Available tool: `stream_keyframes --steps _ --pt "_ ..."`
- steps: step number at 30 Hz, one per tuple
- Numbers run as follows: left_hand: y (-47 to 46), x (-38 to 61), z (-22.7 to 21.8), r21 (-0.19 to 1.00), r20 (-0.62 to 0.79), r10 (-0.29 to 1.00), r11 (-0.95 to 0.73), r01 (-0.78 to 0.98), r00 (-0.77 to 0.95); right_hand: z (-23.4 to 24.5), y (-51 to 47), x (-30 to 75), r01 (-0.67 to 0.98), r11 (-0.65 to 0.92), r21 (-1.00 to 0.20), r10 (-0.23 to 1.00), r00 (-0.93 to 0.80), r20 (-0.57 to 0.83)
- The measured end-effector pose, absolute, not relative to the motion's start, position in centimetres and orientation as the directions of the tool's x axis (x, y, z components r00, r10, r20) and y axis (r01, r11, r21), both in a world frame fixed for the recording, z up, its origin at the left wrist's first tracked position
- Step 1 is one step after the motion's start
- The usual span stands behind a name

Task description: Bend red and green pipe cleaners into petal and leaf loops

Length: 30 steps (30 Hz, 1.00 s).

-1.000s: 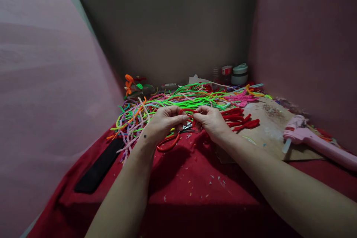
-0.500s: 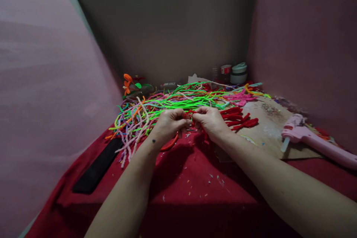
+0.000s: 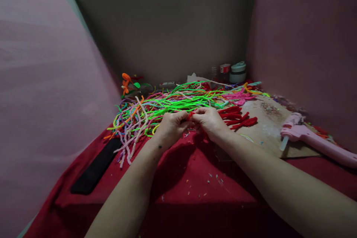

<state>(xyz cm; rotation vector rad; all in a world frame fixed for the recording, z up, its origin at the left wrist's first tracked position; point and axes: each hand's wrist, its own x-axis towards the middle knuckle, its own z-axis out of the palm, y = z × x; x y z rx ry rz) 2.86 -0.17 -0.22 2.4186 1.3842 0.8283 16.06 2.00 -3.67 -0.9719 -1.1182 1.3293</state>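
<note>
My left hand and my right hand meet over the front of the table, fingertips almost touching. Between them a bit of red pipe cleaner shows, pinched by both hands; most of it is hidden by the fingers. Just right of my right hand lie several red pipe cleaners bent into loops. Behind both hands spreads a big heap of loose pipe cleaners, bright green in the middle, with pink, purple and orange ones at the left.
A pink glue gun lies on a stained board at the right. On the red cloth are small scraps and, at left, a flat black object. A lidded container and an orange pipe-cleaner flower stand at the back.
My left hand has turned slightly and closed in toward my right hand. The red length that curved below my left hand no longer shows there.
</note>
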Motion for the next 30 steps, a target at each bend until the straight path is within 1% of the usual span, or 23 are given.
stream_keyframes --steps 3,6,8,10,11,13,16,20,22,26,30 --pt "-0.2 3.2 -0.3 0.508 0.338 0.856 -0.515 0.690 0.391 -3.8 2.1 16.0 -0.208 0.049 -0.977 0.997 -0.051 0.061" --pt "-0.2 3.3 -0.2 0.572 0.309 0.881 -0.473 0.670 0.359 -3.7 2.1 16.0 -0.234 0.035 -0.972 0.998 -0.042 0.046" --pt "-0.1 3.2 0.0 0.675 0.215 0.906 -0.408 0.614 0.366 -3.6 2.1 16.0 -0.263 0.020 -0.965 0.998 -0.051 0.034" --pt "0.0 3.1 0.2 0.800 0.109 0.911 -0.317 0.509 0.397 -3.4 2.1 16.1 -0.276 0.013 -0.961 0.998 -0.058 0.030" --pt "0.0 3.0 0.4 0.848 0.074 0.912 -0.271 0.455 0.404 -3.3 2.0 16.1 -0.279 0.009 -0.960 0.998 -0.059 0.026" --pt "0.1 2.9 0.5 0.902 0.044 0.923 -0.202 0.382 0.383 -3.1 1.9 16.2 -0.287 -0.007 -0.958 0.998 -0.060 0.011" --pt "0.1 2.9 0.6 0.915 0.024 0.951 -0.144 0.376 0.308 -3.0 1.8 16.2 -0.304 -0.026 -0.952 0.998 -0.070 -0.005" --pt "0.1 3.0 0.7 0.887 0.073 0.976 -0.158 0.434 0.205 -3.0 1.7 16.1 -0.335 -0.030 -0.942 0.994 -0.105 0.006" --pt "0.1 2.9 0.7 0.892 0.091 0.974 -0.171 0.418 0.207 -3.0 1.7 16.1 -0.343 -0.033 -0.939 0.992 -0.122 0.010" --pt "0.0 2.9 0.7 0.938 0.099 0.966 -0.170 0.301 0.239 -3.0 1.8 16.1 -0.339 -0.057 -0.939 0.993 -0.117 -0.018" --pt "-0.3 3.2 0.7 0.938 0.070 0.960 -0.156 0.309 0.272 -3.1 2.0 16.0 -0.317 -0.039 -0.948 0.996 -0.090 -0.011"
